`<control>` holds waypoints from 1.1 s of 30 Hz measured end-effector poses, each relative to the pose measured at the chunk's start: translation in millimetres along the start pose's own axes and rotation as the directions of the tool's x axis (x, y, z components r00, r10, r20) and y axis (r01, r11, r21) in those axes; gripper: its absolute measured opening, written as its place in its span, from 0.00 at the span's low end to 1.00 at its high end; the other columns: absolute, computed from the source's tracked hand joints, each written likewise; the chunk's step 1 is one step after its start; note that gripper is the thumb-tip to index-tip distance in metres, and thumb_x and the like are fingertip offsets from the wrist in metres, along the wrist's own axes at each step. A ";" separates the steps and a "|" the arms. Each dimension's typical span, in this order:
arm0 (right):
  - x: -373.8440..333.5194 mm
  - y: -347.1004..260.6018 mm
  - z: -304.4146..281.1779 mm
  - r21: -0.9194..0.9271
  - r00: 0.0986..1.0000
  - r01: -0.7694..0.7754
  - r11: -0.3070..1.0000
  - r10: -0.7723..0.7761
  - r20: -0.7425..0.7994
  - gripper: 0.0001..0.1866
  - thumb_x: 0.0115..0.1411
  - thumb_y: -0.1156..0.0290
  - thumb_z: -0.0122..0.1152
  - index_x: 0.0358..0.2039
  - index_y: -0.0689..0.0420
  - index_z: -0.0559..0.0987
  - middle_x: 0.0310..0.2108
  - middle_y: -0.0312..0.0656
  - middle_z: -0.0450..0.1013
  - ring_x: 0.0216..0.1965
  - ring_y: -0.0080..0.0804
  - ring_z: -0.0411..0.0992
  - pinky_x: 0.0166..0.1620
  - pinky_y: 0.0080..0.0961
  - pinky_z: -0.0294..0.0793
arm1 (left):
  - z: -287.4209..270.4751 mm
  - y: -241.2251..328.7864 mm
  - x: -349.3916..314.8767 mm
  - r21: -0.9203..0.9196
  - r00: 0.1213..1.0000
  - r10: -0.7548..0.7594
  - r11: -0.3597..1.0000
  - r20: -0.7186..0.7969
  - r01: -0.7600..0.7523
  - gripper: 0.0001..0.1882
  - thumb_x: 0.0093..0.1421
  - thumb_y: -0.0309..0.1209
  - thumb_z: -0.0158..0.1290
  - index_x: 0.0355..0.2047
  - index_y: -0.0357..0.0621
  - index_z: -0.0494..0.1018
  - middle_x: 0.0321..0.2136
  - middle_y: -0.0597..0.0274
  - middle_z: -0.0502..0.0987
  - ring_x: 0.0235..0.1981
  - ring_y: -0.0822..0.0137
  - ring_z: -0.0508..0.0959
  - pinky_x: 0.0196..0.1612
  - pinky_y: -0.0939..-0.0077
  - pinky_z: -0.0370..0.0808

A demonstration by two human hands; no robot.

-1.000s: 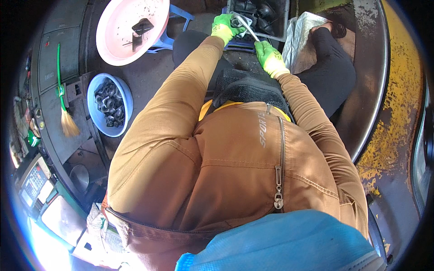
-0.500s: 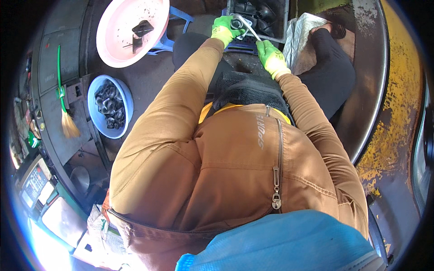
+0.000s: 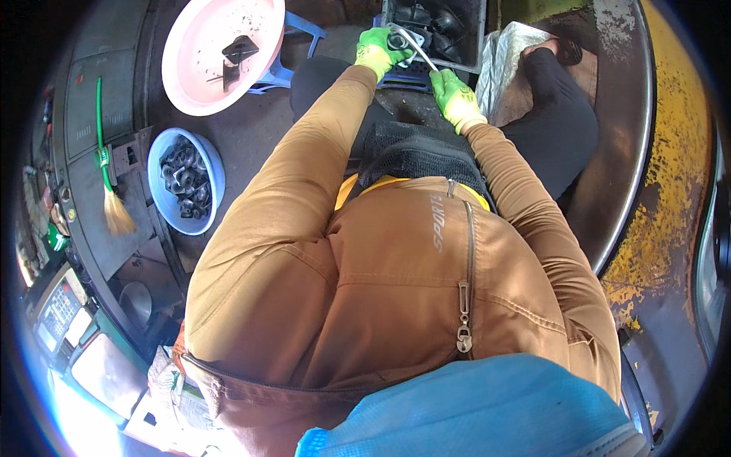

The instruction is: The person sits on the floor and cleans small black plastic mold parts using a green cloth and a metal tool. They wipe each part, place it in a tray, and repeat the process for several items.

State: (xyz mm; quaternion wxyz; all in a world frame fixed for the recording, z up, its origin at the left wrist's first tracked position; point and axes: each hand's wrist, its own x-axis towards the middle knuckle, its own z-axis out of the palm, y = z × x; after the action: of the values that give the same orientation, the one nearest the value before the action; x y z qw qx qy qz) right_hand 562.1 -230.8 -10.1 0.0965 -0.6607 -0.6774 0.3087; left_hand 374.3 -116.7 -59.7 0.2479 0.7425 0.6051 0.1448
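Note:
My left hand [image 3: 378,53], in a green and yellow glove, is closed around a small grey part with a round opening [image 3: 399,41]. My right hand [image 3: 457,100], gloved the same way, grips a slim pale rod-like tool [image 3: 419,50]. The tool slants up and left from the right fingers, and its far end lies against the grey part. Its exact kind is too small to make out. Just beyond both hands is a grey crate [image 3: 479,46] holding several black moulded parts [image 3: 438,30].
A pink basin [image 3: 183,68] with dark pieces in it rests on a blue plastic stool [image 3: 304,29] at the far left. Below it stands a blue tub [image 3: 217,164] full of black parts. A green-handled broom [image 3: 101,137] leans by grey cabinets. At right is a worn yellow metal surface [image 3: 662,152].
My right hand has shifted very slightly left with the tool, whose far end has moved a little over the grey part. The left hand has barely moved.

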 end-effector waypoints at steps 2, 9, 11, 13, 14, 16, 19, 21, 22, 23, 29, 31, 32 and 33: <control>1.5 -0.4 0.7 -0.046 0.988 -0.126 0.991 0.129 0.081 0.25 0.66 0.48 0.37 0.40 0.57 0.73 0.40 0.56 0.74 0.44 0.57 0.71 0.48 0.46 0.68 | -0.6 0.6 0.0 -0.073 0.998 0.062 0.995 -0.019 -0.063 0.25 0.37 0.48 0.66 0.35 0.52 0.80 0.33 0.53 0.80 0.38 0.49 0.79 0.42 0.61 0.75; 1.3 -4.7 -3.1 0.009 0.995 -0.090 0.996 0.091 -0.045 0.23 0.66 0.49 0.38 0.39 0.56 0.72 0.40 0.58 0.73 0.43 0.58 0.70 0.46 0.48 0.68 | -5.1 2.9 -2.9 -0.122 1.000 0.019 0.992 -0.016 -0.021 0.23 0.37 0.45 0.67 0.35 0.52 0.80 0.33 0.54 0.80 0.37 0.50 0.79 0.42 0.62 0.76; 0.5 -4.8 -6.3 -0.073 0.980 -0.197 0.978 0.199 0.020 0.24 0.66 0.48 0.35 0.40 0.55 0.73 0.42 0.56 0.73 0.44 0.56 0.71 0.47 0.46 0.68 | -6.2 3.6 -3.1 -0.164 0.997 0.071 0.984 -0.011 -0.072 0.22 0.37 0.45 0.68 0.34 0.52 0.80 0.34 0.54 0.80 0.37 0.50 0.79 0.42 0.62 0.76; -0.4 -5.2 -7.6 -0.037 0.983 -0.179 0.983 0.180 0.023 0.24 0.66 0.48 0.36 0.40 0.55 0.73 0.40 0.56 0.73 0.43 0.57 0.71 0.46 0.46 0.68 | -7.2 4.3 -3.1 -0.086 0.998 0.066 0.994 -0.021 -0.068 0.21 0.39 0.44 0.67 0.34 0.52 0.80 0.33 0.54 0.80 0.37 0.50 0.79 0.42 0.62 0.75; -0.6 -5.1 -7.6 -0.018 0.988 -0.154 0.988 0.153 -0.004 0.24 0.66 0.48 0.37 0.40 0.56 0.73 0.40 0.56 0.73 0.43 0.57 0.71 0.46 0.46 0.68 | -7.0 4.6 -4.0 -0.060 1.000 0.023 0.998 0.008 -0.022 0.20 0.40 0.43 0.67 0.34 0.52 0.80 0.33 0.54 0.80 0.37 0.50 0.79 0.42 0.62 0.75; -0.4 -4.5 -5.6 0.034 0.995 -0.057 0.998 0.060 -0.079 0.21 0.66 0.51 0.41 0.38 0.56 0.72 0.35 0.58 0.73 0.41 0.60 0.70 0.44 0.48 0.69 | -6.9 4.3 -4.2 -0.122 0.999 -0.020 0.992 0.026 0.023 0.21 0.40 0.43 0.66 0.35 0.51 0.80 0.33 0.54 0.80 0.37 0.49 0.79 0.41 0.62 0.75; 4.4 -1.6 -1.6 0.005 0.996 -0.064 0.998 0.064 -0.057 0.20 0.65 0.51 0.42 0.38 0.56 0.72 0.34 0.59 0.73 0.41 0.60 0.70 0.43 0.49 0.69 | -5.2 1.8 -2.7 -0.147 1.000 0.030 0.989 0.003 -0.029 0.22 0.39 0.44 0.66 0.35 0.52 0.80 0.33 0.55 0.81 0.37 0.49 0.79 0.40 0.62 0.76; 7.1 1.2 0.1 -0.057 0.992 -0.117 0.991 0.119 0.036 0.24 0.66 0.48 0.37 0.40 0.56 0.72 0.39 0.57 0.74 0.43 0.58 0.71 0.45 0.47 0.68 | -2.4 -0.2 -0.8 -0.092 0.993 0.117 0.989 -0.032 -0.119 0.24 0.38 0.48 0.66 0.35 0.52 0.80 0.32 0.53 0.80 0.37 0.49 0.79 0.41 0.62 0.76; 7.0 2.0 1.7 -0.023 0.993 -0.119 0.993 0.119 0.006 0.24 0.66 0.48 0.37 0.40 0.57 0.72 0.39 0.57 0.74 0.43 0.58 0.71 0.45 0.47 0.68 | -0.9 -1.2 -0.2 -0.046 0.997 0.072 0.996 -0.009 -0.072 0.25 0.38 0.49 0.65 0.35 0.52 0.79 0.33 0.53 0.80 0.37 0.49 0.79 0.41 0.62 0.76; 6.6 2.4 3.3 0.004 0.992 -0.123 0.992 0.123 0.020 0.24 0.66 0.48 0.38 0.40 0.57 0.72 0.39 0.57 0.74 0.43 0.58 0.71 0.46 0.47 0.68 | 0.9 -2.4 0.0 -0.026 0.997 0.064 0.998 -0.033 -0.065 0.25 0.37 0.50 0.65 0.35 0.52 0.79 0.33 0.54 0.80 0.37 0.49 0.79 0.41 0.61 0.76; 5.8 4.1 6.7 -0.030 0.986 -0.161 0.987 0.162 0.045 0.24 0.66 0.49 0.37 0.39 0.57 0.72 0.40 0.58 0.73 0.43 0.59 0.70 0.46 0.48 0.67 | 6.7 -5.6 4.1 -0.034 0.997 0.065 0.997 -0.037 -0.067 0.26 0.36 0.51 0.65 0.35 0.53 0.79 0.33 0.54 0.80 0.37 0.49 0.79 0.42 0.60 0.76; 5.1 3.0 6.1 0.026 0.991 -0.132 0.991 0.132 -0.002 0.22 0.66 0.50 0.40 0.38 0.56 0.72 0.37 0.60 0.73 0.42 0.61 0.70 0.44 0.50 0.68 | 4.9 -5.1 3.3 -0.012 0.994 0.090 0.996 -0.063 -0.091 0.24 0.37 0.47 0.66 0.37 0.56 0.79 0.32 0.55 0.80 0.36 0.51 0.79 0.42 0.60 0.76; 3.6 2.7 5.1 0.064 0.996 -0.076 0.995 0.078 -0.032 0.23 0.66 0.49 0.40 0.38 0.57 0.71 0.38 0.61 0.73 0.42 0.62 0.70 0.44 0.50 0.68 | 3.9 -4.9 1.9 -0.012 0.993 0.090 0.996 -0.082 -0.091 0.25 0.38 0.48 0.66 0.38 0.54 0.79 0.33 0.55 0.80 0.37 0.50 0.79 0.42 0.61 0.76; 4.6 0.9 4.4 0.074 0.988 -0.154 0.985 0.156 -0.023 0.23 0.65 0.48 0.39 0.39 0.57 0.72 0.38 0.60 0.73 0.43 0.62 0.69 0.44 0.50 0.68 | 3.2 -4.5 0.5 -0.002 0.996 0.063 0.998 -0.066 -0.064 0.26 0.38 0.49 0.65 0.38 0.53 0.79 0.33 0.54 0.80 0.38 0.50 0.79 0.42 0.61 0.75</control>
State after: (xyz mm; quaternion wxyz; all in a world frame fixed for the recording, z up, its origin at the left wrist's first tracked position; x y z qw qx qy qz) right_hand 560.0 -227.8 -15.4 0.1056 -0.7118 -0.6112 0.3298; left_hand 372.3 -116.2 -64.9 0.2245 0.7557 0.5888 0.1784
